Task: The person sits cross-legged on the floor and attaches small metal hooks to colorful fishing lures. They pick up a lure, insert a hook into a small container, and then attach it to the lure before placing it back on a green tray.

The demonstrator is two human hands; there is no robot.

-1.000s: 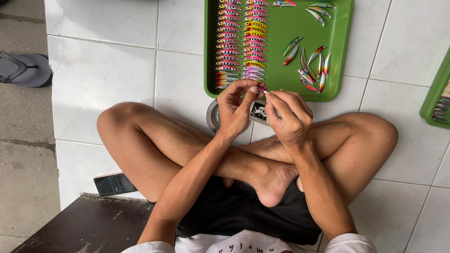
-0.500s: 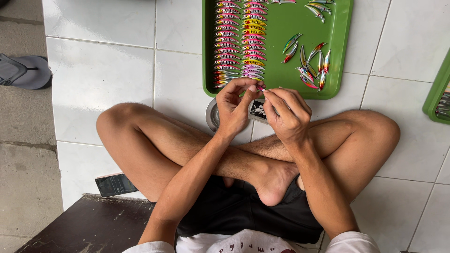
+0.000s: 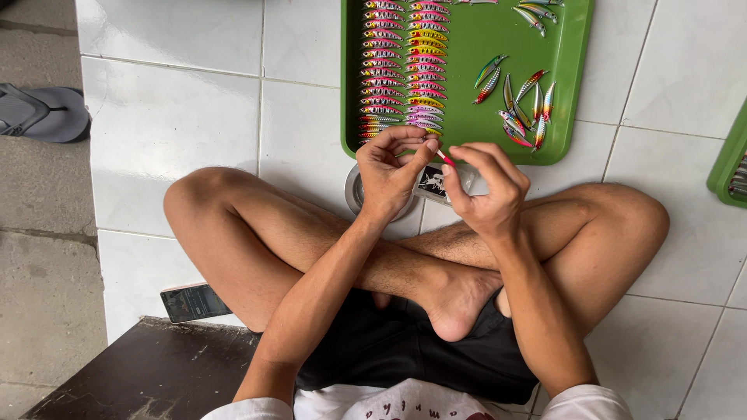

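A small pink fishing lure (image 3: 445,158) is held between the left hand (image 3: 395,167) and the right hand (image 3: 489,187), both brought together and pinched on it just below the green tray (image 3: 467,124) at the upper middle of the frame. Two tidy columns of finished lures (image 3: 403,66) are laid out in the tray, each judged to hold over a dozen; an exact count cannot be made. About nine loose lures (image 3: 520,105) are scattered to the right, apparently still to be handled. One round metal tin (image 3: 354,190), one phone (image 3: 193,301) and one sandal (image 3: 43,113) are seen on the tiled floor (image 3: 179,117).
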